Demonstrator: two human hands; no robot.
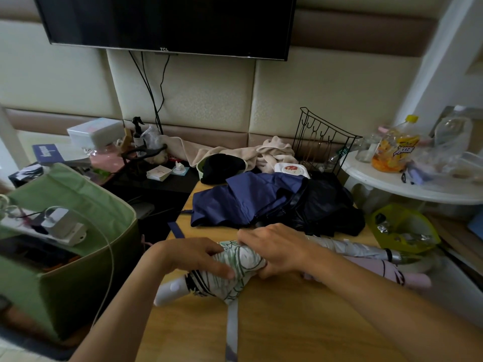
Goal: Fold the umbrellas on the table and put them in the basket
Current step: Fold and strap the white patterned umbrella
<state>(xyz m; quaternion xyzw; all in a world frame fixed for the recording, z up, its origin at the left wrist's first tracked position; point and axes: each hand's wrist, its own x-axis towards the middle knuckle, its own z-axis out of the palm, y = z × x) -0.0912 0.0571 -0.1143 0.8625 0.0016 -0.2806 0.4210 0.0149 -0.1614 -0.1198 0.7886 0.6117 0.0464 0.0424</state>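
A white umbrella with a green leaf print [241, 267] lies across the wooden table [300, 322], its white handle pointing left and its strap hanging toward me. My left hand [198, 257] grips the canopy near the handle. My right hand [277, 249] wraps round the canopy just to the right. Behind them lie a navy blue umbrella [243, 199] and a black one [329, 205], both loosely bunched. A silver-lined umbrella [360, 249] and a pink one [379, 273] lie to the right. The green fabric basket [86, 199] stands at the left.
The basket holds a white power strip [62, 226] with cables. A yellow-green bin [405, 228] and a white round table [407, 178] with bottles stand at the right. Towels, a black wire rack [321, 139] and small items crowd the back under a wall television.
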